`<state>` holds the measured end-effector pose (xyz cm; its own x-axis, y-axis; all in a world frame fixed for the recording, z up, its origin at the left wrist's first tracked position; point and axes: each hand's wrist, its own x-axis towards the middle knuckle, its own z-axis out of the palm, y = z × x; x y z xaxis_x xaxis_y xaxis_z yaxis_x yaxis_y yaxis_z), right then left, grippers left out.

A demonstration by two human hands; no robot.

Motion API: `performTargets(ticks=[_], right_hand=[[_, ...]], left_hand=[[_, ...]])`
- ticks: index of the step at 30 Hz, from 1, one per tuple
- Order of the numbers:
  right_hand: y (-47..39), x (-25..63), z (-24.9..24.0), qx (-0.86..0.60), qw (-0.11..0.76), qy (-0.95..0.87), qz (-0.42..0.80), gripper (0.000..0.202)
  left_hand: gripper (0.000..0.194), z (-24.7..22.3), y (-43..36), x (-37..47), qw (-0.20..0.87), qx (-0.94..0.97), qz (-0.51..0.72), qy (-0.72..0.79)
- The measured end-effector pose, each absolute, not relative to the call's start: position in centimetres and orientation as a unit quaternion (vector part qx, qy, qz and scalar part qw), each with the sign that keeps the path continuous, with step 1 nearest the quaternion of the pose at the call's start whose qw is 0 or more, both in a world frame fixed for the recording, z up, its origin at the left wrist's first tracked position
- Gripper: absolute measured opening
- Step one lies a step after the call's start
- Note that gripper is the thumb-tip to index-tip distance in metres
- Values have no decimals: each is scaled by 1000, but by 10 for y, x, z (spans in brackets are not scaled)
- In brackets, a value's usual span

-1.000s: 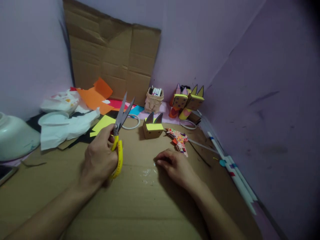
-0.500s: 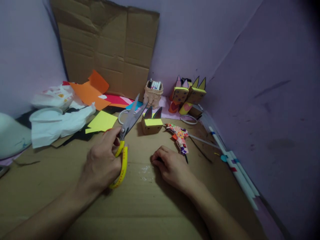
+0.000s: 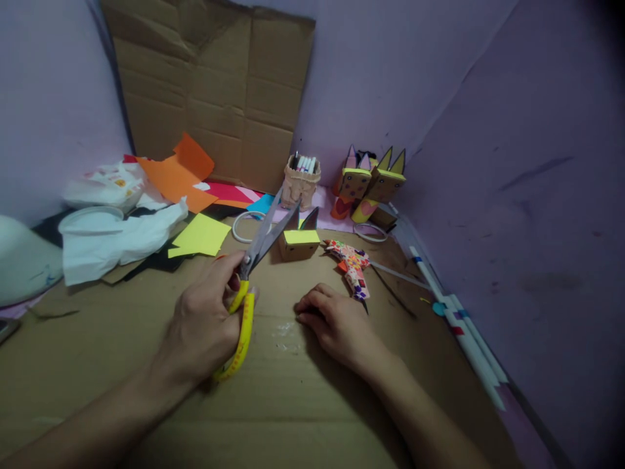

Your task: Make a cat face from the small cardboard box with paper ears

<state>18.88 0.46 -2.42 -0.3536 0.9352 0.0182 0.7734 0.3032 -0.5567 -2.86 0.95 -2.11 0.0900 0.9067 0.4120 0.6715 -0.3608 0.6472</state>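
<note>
My left hand (image 3: 202, 316) is wrapped round the yellow handles of a large pair of scissors (image 3: 243, 324), whose blades point up and away, slightly apart. My right hand (image 3: 336, 322) rests on the cardboard sheet (image 3: 273, 397), fingers curled in; whatever its fingertips hold, if anything, is hidden. Beyond the hands sits a small cardboard box head (image 3: 299, 248) with a yellow top and dark pointed ears, partly behind the blades. A flower-patterned glue gun (image 3: 352, 264) lies just past my right hand.
Paper scraps in orange (image 3: 178, 172) and yellow (image 3: 202, 236) lie at the left beside white tissue (image 3: 129, 244). A marker holder (image 3: 301, 184) and two eared figures (image 3: 352, 184) stand at the back. White sticks (image 3: 471, 339) line the right wall.
The scissors have shifted slightly to the right and nearer in my left hand, with their blades now overlapping the box head's ears. My right hand has hardly moved.
</note>
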Motion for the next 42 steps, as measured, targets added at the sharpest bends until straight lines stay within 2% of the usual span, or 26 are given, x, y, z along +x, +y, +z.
performTargets(ticks=[14, 18, 20, 25, 27, 34, 42], right_hand=[[4, 183, -22, -550, 88, -811, 178, 13], [4, 184, -22, -536, 92, -820, 180, 11], [4, 187, -23, -535, 129, -811, 201, 11], [5, 199, -23, -543, 335, -729, 248, 14], [5, 202, -24, -538, 362, -717, 256, 11], [4, 192, -28, -536, 210, -779, 249, 7], [2, 183, -24, -556, 108, -807, 167, 12]], left_hand=[[35, -22, 9, -25, 150, 727, 383, 550], [36, -21, 9, -25, 157, 727, 381, 550], [35, -20, 9, -26, 159, 727, 377, 551], [33, -20, 7, -27, 161, 730, 374, 549], [35, -20, 7, -27, 162, 730, 377, 546], [35, -19, 6, -25, 164, 729, 371, 551], [34, -16, 4, -23, 147, 739, 358, 552]])
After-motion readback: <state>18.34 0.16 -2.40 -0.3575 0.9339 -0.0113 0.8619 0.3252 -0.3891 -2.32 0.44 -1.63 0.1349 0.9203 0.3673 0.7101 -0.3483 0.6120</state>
